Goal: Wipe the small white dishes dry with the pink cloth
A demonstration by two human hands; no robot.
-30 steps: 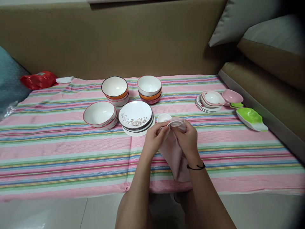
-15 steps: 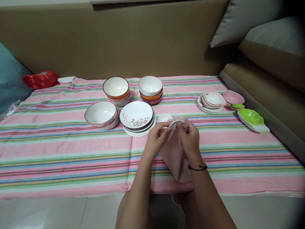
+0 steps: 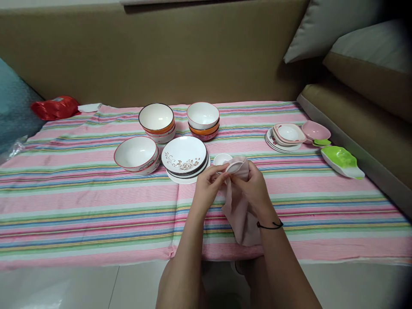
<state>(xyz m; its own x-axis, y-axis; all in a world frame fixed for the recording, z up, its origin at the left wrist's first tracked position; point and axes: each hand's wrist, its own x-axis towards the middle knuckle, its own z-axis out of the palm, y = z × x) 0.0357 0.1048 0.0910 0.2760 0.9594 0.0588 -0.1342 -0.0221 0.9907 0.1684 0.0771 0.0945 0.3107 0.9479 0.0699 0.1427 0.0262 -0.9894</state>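
Note:
In front of me, my left hand [image 3: 208, 182] pinches the edge of a small white dish [image 3: 234, 168], of which mainly the rim shows. My right hand [image 3: 254, 184] is closed on a pale pink cloth [image 3: 236, 210], pressing it against the dish. The cloth's lower part hangs down to the striped tablecloth [image 3: 128, 214]. Just behind the dish stands a small white bowl [image 3: 222, 159], partly hidden by my fingers. To its left lies a stack of plates [image 3: 184, 154], the top one with a brown flower pattern.
Bowl stacks [image 3: 156, 118] [image 3: 203, 116] stand at the back, another red-rimmed bowl [image 3: 136, 154] at left. On the right are stacked small dishes [image 3: 289, 134], a pink bowl [image 3: 316, 130] and a green leaf-shaped dish [image 3: 341, 161]. A red packet [image 3: 54, 108] lies far left; cushions [image 3: 373, 56] rise at right.
My right hand has shifted slightly, and the cloth has drawn back from the left side of the small dish. More of the white rim shows. My left hand has moved slightly left.

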